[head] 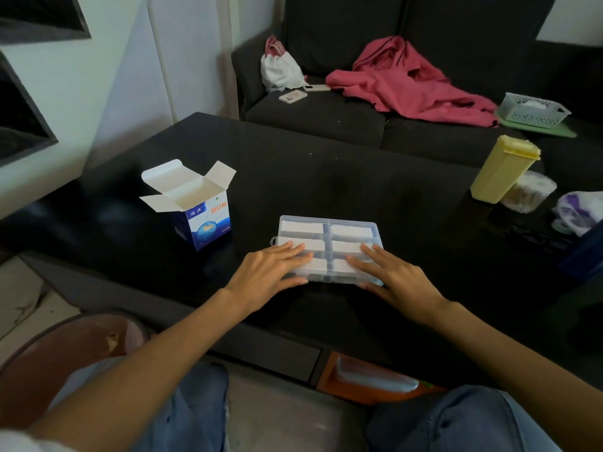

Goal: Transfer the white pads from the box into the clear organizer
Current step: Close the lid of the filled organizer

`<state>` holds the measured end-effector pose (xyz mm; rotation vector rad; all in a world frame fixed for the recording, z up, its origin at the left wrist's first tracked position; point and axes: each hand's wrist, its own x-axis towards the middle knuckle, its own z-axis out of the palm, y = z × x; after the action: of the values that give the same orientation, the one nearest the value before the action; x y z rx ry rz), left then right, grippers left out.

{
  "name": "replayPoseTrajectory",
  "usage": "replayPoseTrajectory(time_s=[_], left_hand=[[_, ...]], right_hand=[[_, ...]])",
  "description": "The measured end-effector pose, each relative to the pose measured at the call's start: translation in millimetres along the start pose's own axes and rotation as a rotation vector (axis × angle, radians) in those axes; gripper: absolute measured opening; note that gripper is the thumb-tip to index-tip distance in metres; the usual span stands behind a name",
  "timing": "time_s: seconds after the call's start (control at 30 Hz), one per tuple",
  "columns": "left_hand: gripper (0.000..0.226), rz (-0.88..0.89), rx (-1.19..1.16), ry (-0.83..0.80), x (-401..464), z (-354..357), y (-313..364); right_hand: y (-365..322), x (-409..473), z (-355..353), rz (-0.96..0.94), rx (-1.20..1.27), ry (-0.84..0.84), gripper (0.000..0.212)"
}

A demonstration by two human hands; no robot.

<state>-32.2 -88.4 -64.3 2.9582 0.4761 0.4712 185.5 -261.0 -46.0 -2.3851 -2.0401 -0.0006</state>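
Note:
The clear organizer (pixel 329 223) lies flat on the black table, its lid down, with white pads (pixel 350 232) showing through in its compartments. My left hand (pixel 270 272) rests on its near left corner, fingers spread on the lid and thumb against the front edge. My right hand (pixel 394 275) presses on the near right corner the same way. The blue and white box (pixel 204 220) stands upright to the left of the organizer, its top flaps open; I see nothing inside it from here.
A yellow lidded container (pixel 502 169) and a clear jar (pixel 528 192) stand at the table's right, with a plastic bag (pixel 577 210) beside them. Behind the table (pixel 326 164) is a dark sofa with a pink garment (pixel 404 79), white bag, phones and a basket (pixel 533 110).

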Motion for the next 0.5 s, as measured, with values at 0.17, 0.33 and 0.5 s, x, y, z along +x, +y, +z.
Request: replayPoseTrajectory(time_s=[0.17, 0.33, 0.5], left_hand=[[0.053, 0.049, 0.069, 0.086, -3.1, 7.9, -2.3], [0.051, 0.078, 0.153, 0.114, -3.0, 14.1, -0.6], [0.048, 0.085, 0.218, 0.13, -2.7, 19.3, 1.7]], right_hand=[[-4.6, -1.2, 7.8, -0.005, -0.009, 0.062, 0.061], [0.5, 1.3, 8.8, -0.019, -0.004, 0.052, 0.059], [2.2, 1.9, 10.5, -0.029, 0.003, 0.069, 0.06]])
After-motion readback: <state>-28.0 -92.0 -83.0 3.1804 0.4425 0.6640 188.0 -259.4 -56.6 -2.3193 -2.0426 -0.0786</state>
